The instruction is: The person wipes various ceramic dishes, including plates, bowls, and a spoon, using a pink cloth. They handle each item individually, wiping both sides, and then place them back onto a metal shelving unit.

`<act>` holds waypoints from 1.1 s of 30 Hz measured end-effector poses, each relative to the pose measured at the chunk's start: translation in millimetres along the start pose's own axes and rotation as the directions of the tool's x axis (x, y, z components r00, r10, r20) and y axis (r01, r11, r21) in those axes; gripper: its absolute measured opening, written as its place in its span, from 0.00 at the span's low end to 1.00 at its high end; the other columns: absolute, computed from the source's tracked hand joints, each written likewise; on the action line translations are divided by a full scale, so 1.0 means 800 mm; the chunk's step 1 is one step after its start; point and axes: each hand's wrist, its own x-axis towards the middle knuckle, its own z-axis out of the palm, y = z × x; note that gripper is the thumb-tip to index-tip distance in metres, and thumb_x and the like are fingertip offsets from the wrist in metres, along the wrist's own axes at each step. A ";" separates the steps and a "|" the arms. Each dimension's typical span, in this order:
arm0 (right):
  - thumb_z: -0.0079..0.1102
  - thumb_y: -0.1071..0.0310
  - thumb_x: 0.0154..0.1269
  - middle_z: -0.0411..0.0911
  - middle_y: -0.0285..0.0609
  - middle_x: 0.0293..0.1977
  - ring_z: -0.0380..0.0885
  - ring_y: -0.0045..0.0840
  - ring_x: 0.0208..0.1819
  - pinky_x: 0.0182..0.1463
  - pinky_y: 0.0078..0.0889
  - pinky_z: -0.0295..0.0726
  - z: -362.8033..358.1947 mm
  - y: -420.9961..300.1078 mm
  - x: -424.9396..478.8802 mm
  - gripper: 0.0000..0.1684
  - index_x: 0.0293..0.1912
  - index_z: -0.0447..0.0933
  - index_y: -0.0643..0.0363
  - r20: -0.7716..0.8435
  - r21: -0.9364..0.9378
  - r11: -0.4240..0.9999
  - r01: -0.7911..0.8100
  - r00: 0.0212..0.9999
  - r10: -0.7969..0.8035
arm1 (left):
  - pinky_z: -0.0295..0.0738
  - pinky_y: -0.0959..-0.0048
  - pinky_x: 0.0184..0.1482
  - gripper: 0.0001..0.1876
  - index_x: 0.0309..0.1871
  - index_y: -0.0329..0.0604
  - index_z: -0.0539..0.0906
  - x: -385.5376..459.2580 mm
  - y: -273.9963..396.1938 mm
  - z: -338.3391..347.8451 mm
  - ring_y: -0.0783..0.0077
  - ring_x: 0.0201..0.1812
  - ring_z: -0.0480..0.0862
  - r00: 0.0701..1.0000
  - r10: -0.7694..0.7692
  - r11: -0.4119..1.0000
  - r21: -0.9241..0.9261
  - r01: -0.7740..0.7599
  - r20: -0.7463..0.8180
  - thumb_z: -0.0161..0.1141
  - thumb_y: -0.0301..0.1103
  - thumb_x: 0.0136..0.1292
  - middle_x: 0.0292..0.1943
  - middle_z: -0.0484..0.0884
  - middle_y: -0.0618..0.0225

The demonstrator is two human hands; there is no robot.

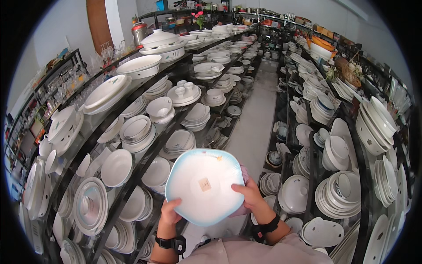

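Note:
A rounded-square white plate with a pale blue rim (pixel 211 165) is held up in front of my body, its face towards me. A small paper label (pixel 204 184) sits at its middle, and a small yellow and red motif shows near the top edge. My left hand (pixel 170 211) grips the lower left rim, thumb on the face. My right hand (pixel 247 193) grips the right rim, thumb also on the face. A pinkish-purple cloth (pixel 243 211) shows behind the plate, by my right hand; most of it is hidden.
Black-framed shelves of white plates, bowls and lidded dishes rise close on both sides. A white tureen (pixel 160 39) tops the left shelf; stacked bowls (pixel 339 194) stand low on the right. A narrow pale aisle floor (pixel 254 125) runs between the shelves.

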 end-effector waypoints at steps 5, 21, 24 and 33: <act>0.66 0.77 0.65 0.75 0.46 0.67 0.76 0.33 0.66 0.70 0.40 0.76 0.026 0.027 0.003 0.40 0.74 0.64 0.62 -0.164 0.241 0.968 0.062 0.986 -0.022 | 0.73 0.52 0.70 0.44 0.79 0.34 0.60 0.005 -0.038 0.045 0.52 0.71 0.76 0.953 0.298 0.948 0.099 -0.301 0.048 0.72 0.33 0.63 0.72 0.73 0.53; 0.62 0.73 0.64 0.76 0.50 0.64 0.77 0.39 0.65 0.70 0.41 0.75 0.004 -0.024 -0.008 0.42 0.76 0.60 0.65 -0.069 0.097 0.993 0.072 0.995 -0.065 | 0.76 0.54 0.67 0.38 0.74 0.31 0.69 0.002 -0.009 0.032 0.52 0.65 0.81 1.000 0.003 1.000 0.020 -0.002 -0.029 0.66 0.35 0.60 0.65 0.80 0.52; 0.59 0.75 0.67 0.75 0.50 0.65 0.77 0.37 0.65 0.69 0.41 0.76 0.001 0.010 0.000 0.39 0.75 0.61 0.65 -0.224 0.141 0.979 0.146 0.968 -0.112 | 0.71 0.52 0.71 0.41 0.76 0.33 0.66 0.013 -0.032 0.054 0.51 0.70 0.76 0.985 0.174 0.976 -0.134 -0.173 -0.003 0.64 0.44 0.63 0.69 0.76 0.51; 0.60 0.74 0.70 0.72 0.50 0.69 0.73 0.36 0.70 0.72 0.41 0.73 -0.020 0.022 -0.009 0.41 0.78 0.56 0.66 0.100 0.165 0.951 0.263 0.954 -0.281 | 0.79 0.51 0.66 0.33 0.76 0.33 0.64 0.011 -0.064 0.057 0.53 0.66 0.79 0.964 0.147 0.989 0.003 -0.150 -0.220 0.64 0.26 0.71 0.69 0.75 0.50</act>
